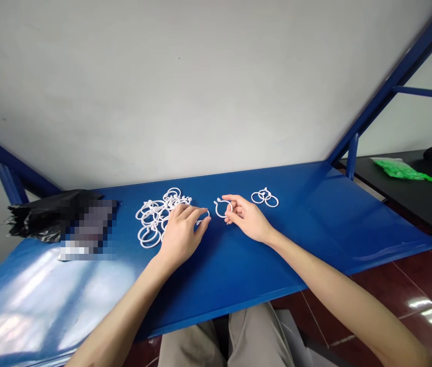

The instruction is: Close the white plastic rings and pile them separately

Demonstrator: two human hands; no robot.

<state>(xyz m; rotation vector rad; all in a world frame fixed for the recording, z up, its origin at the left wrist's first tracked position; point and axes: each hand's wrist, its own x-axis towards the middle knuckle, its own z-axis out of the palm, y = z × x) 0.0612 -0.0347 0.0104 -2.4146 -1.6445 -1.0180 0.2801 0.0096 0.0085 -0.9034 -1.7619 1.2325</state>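
Right hand [248, 219] pinches an open white ring [223, 208] over the blue bench [315, 224]; left hand [181, 232] grips another ring [203, 219], right of the ring pile [155, 216]. Linked rings [265, 198] lie far right.

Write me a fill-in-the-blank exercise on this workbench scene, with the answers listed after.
1. The right hand holds one open white plastic ring in its ____.
2. The big pile of white plastic rings lies on the ____ metal table.
3. The left hand rests beside that pile, pinching a ____ ring.
4. The crumpled bag at the table's left end is ____.

Missing words: fingers; blue; white; black
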